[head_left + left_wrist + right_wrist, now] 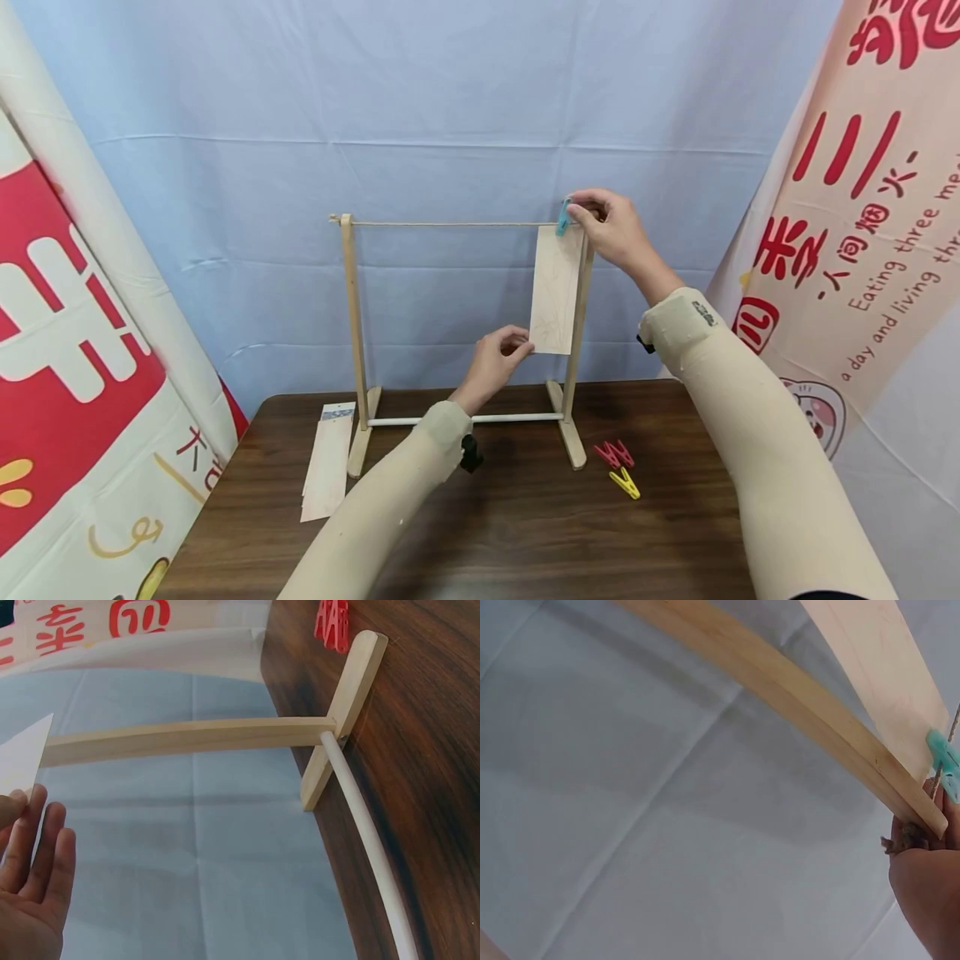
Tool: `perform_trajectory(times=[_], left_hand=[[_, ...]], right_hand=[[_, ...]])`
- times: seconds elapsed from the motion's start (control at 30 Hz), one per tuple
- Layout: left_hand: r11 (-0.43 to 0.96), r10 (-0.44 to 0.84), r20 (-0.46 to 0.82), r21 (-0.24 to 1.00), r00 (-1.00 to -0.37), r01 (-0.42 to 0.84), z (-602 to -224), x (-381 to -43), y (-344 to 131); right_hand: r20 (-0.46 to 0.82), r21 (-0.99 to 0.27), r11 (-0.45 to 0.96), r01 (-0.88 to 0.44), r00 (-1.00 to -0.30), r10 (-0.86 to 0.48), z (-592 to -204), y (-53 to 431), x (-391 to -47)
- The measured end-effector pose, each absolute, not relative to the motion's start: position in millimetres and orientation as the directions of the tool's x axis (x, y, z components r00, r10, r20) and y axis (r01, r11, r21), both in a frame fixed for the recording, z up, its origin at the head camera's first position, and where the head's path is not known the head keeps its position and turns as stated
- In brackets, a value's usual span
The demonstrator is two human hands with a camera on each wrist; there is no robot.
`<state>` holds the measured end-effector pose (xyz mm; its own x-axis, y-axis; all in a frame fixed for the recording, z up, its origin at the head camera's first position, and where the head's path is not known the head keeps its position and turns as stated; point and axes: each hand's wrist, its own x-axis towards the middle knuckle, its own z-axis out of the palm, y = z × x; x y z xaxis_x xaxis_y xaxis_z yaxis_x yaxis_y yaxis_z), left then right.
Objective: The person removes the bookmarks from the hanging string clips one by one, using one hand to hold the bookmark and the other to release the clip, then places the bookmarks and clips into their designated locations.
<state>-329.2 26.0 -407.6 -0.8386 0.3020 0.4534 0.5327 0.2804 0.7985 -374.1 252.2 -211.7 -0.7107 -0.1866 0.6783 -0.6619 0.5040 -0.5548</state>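
Note:
A pale rectangular card (555,292) hangs lengthwise at the right end of a thin rope (450,224). At its top edge sits a blue clothespin (563,217), and my right hand (613,229) pinches that clothespin. In the right wrist view the clothespin (940,754) spans the rope and the card's (889,671) upper end. My left hand (495,358) holds the card's lower left corner between thumb and fingers. The left wrist view shows the card's corner (26,754) between the thumb and fingers of the left hand (34,877).
The rope runs between two posts of a wooden stand (354,308) on a dark brown table (510,533). Several pale cards (328,467) lie at left, one with a bluish print. Red clothespins (615,454) and a yellow clothespin (625,483) lie at right. A blue cloth hangs behind.

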Motion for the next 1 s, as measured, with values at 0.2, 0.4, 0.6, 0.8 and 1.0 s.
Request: perform_trajectory(times=[0.2,0.4,0.6,0.8,1.0], left_hand=[[0.291,0.288,0.463,0.792,-0.838,0.537,-409,-328,24],[0.284,0.277,0.463,0.798,-0.842,0.532,-410,-327,22],[0.269,0.263,0.477,0.799,-0.839,0.539,-411,-326,20],[0.288,0.249,0.48,0.792,-0.841,0.538,-414,-326,16],[0.313,0.237,0.476,0.788,-0.847,0.531,-418,-326,10]], right_hand=[[0.69,-0.571,0.477,-0.668,-0.705,-0.162,-213,251,-373],[0.721,-0.559,0.464,-0.687,-0.679,-0.137,-215,249,-374],[0.761,-0.538,0.443,-0.717,-0.64,-0.11,-215,246,-374],[0.798,-0.506,0.431,-0.747,-0.595,-0.095,-216,243,-376],[0.809,-0.51,0.406,-0.759,-0.583,-0.074,-216,241,-376]])
